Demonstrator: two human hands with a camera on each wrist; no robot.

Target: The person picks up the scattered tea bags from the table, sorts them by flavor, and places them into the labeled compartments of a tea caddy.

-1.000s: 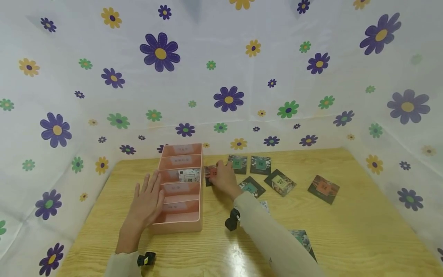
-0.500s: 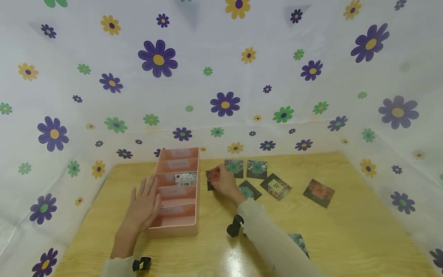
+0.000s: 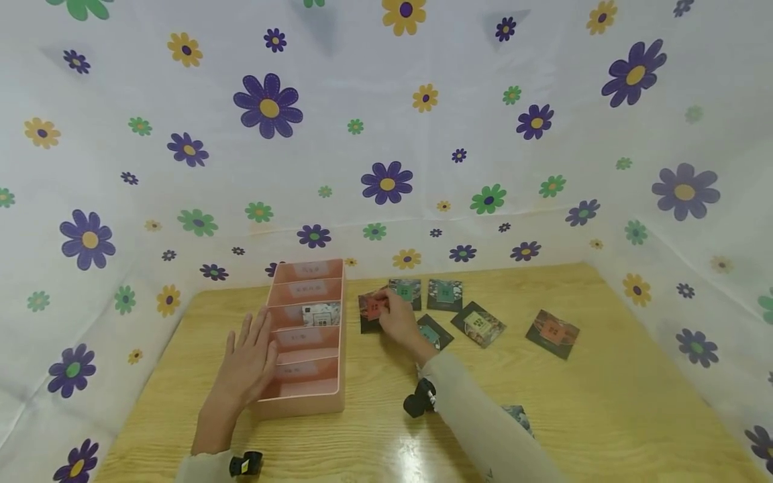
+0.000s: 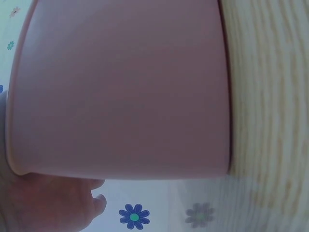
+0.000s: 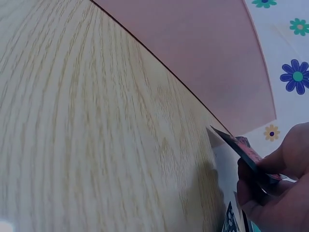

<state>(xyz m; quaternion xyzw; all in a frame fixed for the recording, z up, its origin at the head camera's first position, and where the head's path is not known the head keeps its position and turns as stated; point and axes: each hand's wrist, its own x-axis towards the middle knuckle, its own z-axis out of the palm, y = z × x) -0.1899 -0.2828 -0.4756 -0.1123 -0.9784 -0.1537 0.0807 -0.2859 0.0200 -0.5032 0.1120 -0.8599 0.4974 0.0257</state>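
My right hand (image 3: 403, 323) pinches a flat, dark square packet with a red label (image 3: 371, 310), just right of the pink divided box (image 3: 304, 406). In the right wrist view the thumb lies on the packet (image 5: 248, 153) with fingers beneath, and its near edge is tilted off the table. My left hand (image 3: 241, 365) rests along the box's left side with its fingers straight. One white patterned packet (image 3: 322, 315) stands in the box's middle compartment. Pale labels mark the compartments, too small to read.
Right of my right hand lie packets with green labels (image 3: 445, 295), a teal one (image 3: 433, 332) partly covered, a yellow one (image 3: 479, 325) and an orange-red one (image 3: 552, 333). Another packet (image 3: 518, 417) shows behind my right sleeve. Flowered cloth (image 3: 338, 154) encloses the wooden table (image 3: 628, 402).
The red-labelled packet has stayed beside the box in my right hand, with more of its face now showing. My left hand keeps its place on the box. The head view has shifted slightly.
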